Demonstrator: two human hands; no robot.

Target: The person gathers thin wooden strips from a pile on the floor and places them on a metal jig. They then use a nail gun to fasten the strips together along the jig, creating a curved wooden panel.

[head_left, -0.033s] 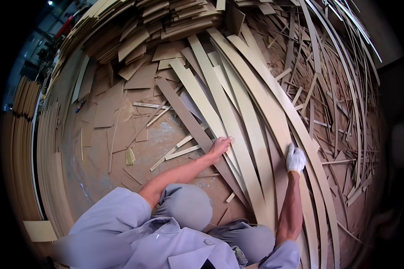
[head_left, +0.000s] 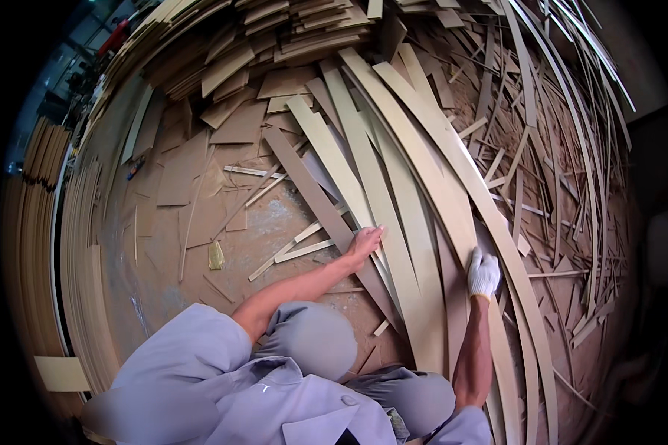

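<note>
Several long, pale wood strips fan out across the floor in front of me, bunching toward my knees. My bare left hand [head_left: 364,243] is closed at the edge of a pale wood strip [head_left: 328,159] left of the middle. A darker brown strip [head_left: 298,176] passes beneath that wrist. Farther right, my right hand [head_left: 485,274], in a white knitted glove, has its fingers curled at the edge of another long pale strip [head_left: 425,157]. Its fingertips are partly hidden, and a further pale strip [head_left: 453,152] curves past on its outer side.
Stacked brown boards [head_left: 289,44] rise at the far side. Upright board stacks [head_left: 43,245] line the left. Thin offcuts [head_left: 531,178] litter the floor on the right. Flat board pieces [head_left: 182,174] and a small yellow scrap [head_left: 215,256] lie on the left floor.
My gloved right hand has moved slightly nearer and to the left. The pale strips beside it have shifted a little. My left hand stays nearly in place.
</note>
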